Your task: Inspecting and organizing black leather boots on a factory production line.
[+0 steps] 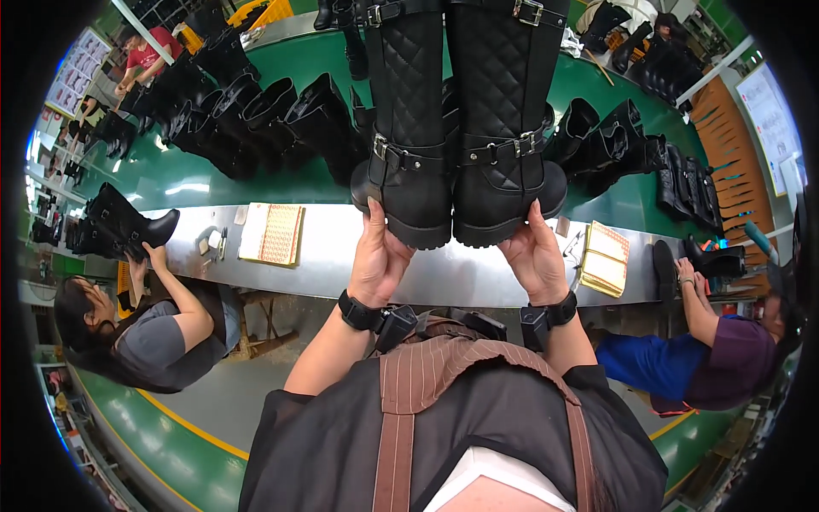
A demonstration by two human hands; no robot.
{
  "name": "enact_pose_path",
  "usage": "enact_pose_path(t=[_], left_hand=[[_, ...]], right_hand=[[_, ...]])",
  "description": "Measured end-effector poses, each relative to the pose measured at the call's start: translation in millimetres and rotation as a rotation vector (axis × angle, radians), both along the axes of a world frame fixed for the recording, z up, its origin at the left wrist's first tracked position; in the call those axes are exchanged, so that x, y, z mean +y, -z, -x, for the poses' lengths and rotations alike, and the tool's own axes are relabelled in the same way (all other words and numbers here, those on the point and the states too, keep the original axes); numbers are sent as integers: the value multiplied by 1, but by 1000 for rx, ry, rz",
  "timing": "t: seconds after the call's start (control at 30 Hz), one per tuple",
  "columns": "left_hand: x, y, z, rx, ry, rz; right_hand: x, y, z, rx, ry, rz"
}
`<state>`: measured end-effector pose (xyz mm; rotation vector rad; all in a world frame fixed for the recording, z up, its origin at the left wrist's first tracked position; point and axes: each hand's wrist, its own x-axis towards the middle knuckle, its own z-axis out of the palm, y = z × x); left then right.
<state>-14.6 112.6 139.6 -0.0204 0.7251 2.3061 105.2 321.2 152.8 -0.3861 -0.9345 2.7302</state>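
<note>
Two tall black boots with quilted shafts and buckled straps stand upright side by side in front of me, held up over the bench. My left hand [381,258] grips the left boot [408,128] low at its foot, thumb pressed on the outer side and fingers under the sole. In the same way my right hand [537,254] holds the right boot [502,128], its thumb against the outer side. The thick ridged soles point toward me. Parts of my fingers are hidden beneath the boots. A dark strap with a small box sits on each wrist.
A metal bench edge [328,247] lies below, with sticker sheets [271,233] at left and a yellow pad [605,260] at right. Beyond it, a green conveyor belt [328,192] carries several black boots [320,119]. Co-workers handle boots at left and right.
</note>
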Motion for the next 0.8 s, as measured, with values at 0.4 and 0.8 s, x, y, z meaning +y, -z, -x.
enact_pose_path(t=[0.4,0.8], left_hand=[[19,-2,-19,-290,238,-360],[32,-13,14,130,519,-137]], right_hand=[[-11,6,-25,-257,77,-880],[52,-255,-38,240,128,-2044]])
